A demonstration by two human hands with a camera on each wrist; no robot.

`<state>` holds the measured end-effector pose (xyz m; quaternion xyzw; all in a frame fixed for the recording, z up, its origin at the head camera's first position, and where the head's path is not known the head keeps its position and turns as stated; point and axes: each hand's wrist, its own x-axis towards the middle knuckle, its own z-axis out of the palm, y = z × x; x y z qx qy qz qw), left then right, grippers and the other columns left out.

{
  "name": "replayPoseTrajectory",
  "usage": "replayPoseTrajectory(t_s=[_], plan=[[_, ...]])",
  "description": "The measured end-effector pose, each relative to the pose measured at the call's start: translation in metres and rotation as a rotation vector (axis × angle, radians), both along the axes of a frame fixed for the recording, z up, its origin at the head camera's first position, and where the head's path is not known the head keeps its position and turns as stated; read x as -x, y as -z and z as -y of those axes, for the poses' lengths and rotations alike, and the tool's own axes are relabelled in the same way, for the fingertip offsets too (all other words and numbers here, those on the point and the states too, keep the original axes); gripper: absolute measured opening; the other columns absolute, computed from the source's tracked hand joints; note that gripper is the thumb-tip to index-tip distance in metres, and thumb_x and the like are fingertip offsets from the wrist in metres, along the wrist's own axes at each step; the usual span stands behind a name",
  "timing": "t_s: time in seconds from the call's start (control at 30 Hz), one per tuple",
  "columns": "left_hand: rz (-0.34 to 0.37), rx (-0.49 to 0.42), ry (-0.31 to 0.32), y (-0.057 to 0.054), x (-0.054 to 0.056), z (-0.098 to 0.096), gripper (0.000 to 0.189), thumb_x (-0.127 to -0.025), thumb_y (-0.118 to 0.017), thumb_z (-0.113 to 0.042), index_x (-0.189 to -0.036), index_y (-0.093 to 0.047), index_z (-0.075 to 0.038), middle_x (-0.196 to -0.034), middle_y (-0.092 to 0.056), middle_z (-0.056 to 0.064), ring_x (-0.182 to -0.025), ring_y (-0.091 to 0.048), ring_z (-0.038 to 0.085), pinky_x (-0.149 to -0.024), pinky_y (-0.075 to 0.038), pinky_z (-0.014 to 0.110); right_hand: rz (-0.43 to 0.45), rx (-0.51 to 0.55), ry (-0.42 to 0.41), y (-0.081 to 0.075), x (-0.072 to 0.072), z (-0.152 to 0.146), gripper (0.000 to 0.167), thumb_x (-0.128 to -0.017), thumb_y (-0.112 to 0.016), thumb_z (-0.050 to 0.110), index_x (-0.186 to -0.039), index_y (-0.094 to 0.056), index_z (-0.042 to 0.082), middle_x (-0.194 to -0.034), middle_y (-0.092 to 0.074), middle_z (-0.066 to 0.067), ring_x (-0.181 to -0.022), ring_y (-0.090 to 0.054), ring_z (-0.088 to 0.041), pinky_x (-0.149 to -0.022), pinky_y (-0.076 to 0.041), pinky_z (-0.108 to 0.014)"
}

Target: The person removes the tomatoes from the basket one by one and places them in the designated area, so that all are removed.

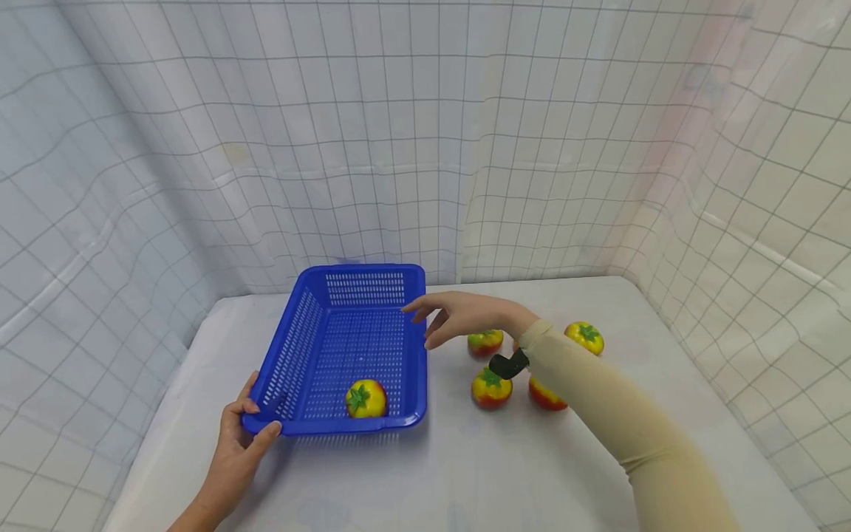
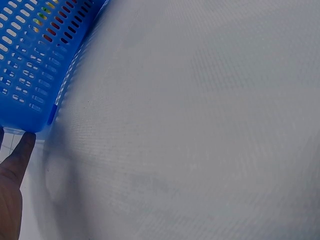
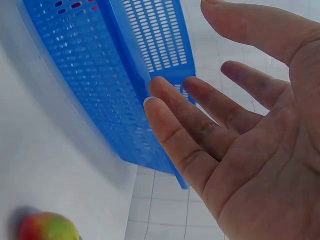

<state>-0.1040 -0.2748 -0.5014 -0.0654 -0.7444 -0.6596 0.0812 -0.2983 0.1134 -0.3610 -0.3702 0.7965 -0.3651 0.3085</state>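
In the head view my left hand grips the near-left corner of a blue perforated plastic basket, thumb at the front rim and fingers on the left rim. One yellow-and-red, persimmon-like fruit with a green leafy top lies inside by the front wall. My right hand reaches over the basket's right rim, palm down, holding nothing. Its spread, slightly bent fingers show beside the basket wall in the right wrist view. The left wrist view shows only part of my left hand at the basket's corner.
Right of the basket, several similar fruits lie on the white-covered table, including a near one, one farther back and one at the right. My right sleeve partly hides others. Grid-patterned curtains enclose the table.
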Motion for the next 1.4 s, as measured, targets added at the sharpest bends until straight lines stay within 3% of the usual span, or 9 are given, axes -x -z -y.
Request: replayPoseTrajectory(t_s=[0.27, 0.7, 0.97, 1.23, 1.4], plan=[[-0.006, -0.001, 0.005, 0.000, 0.002, 0.000, 0.032, -0.106, -0.049, 0.002, -0.124, -0.025, -0.011, -0.172, 0.001, 0.000, -0.149, -0.016, 0.025, -0.098, -0.040, 0.009, -0.038, -0.026, -0.056, 0.002, 0.001, 0.029, 0.068, -0.091, -0.079, 0.029, -0.151, -0.047, 0.030, -0.142, -0.056, 0.004, -0.127, -0.056, -0.019, -0.096, -0.052, -0.033], [-0.006, 0.007, 0.001, -0.001, 0.002, 0.000, 0.032, -0.106, -0.049, 0.001, -0.123, -0.025, -0.011, -0.172, 0.001, 0.001, -0.149, -0.015, 0.028, -0.098, -0.040, 0.009, 0.011, -0.083, -0.188, 0.007, -0.003, 0.067, 0.073, -0.090, -0.080, 0.022, -0.153, -0.045, 0.031, -0.148, -0.051, -0.001, -0.120, -0.062, -0.018, -0.091, -0.054, -0.029], [-0.007, -0.014, 0.004, -0.001, 0.002, 0.000, 0.032, -0.105, -0.049, 0.003, -0.122, -0.026, -0.012, -0.172, 0.001, 0.000, -0.149, -0.016, 0.025, -0.099, -0.040, 0.009, -0.018, -0.231, -0.239, 0.016, -0.001, 0.085, 0.079, -0.086, -0.084, 0.024, -0.153, -0.043, 0.035, -0.147, -0.052, -0.004, -0.118, -0.062, -0.016, -0.096, -0.052, -0.033], [-0.014, -0.023, 0.002, 0.001, 0.001, 0.001, 0.032, -0.105, -0.049, 0.004, -0.122, -0.027, -0.011, -0.172, 0.000, 0.000, -0.147, -0.019, 0.020, -0.099, -0.040, 0.010, -0.073, -0.358, -0.294, 0.022, -0.005, 0.101, 0.081, -0.086, -0.084, 0.025, -0.154, -0.042, 0.037, -0.148, -0.053, 0.001, -0.141, -0.043, -0.025, -0.111, -0.041, -0.044], [-0.010, -0.008, -0.008, 0.001, 0.001, 0.001, 0.032, -0.105, -0.049, 0.003, -0.122, -0.026, -0.011, -0.172, 0.000, 0.000, -0.147, -0.020, 0.021, -0.098, -0.040, 0.009, -0.076, -0.400, -0.304, 0.026, -0.010, 0.106, 0.081, -0.086, -0.084, 0.023, -0.155, -0.043, 0.034, -0.147, -0.053, 0.002, -0.140, -0.042, -0.024, -0.111, -0.040, -0.044]])
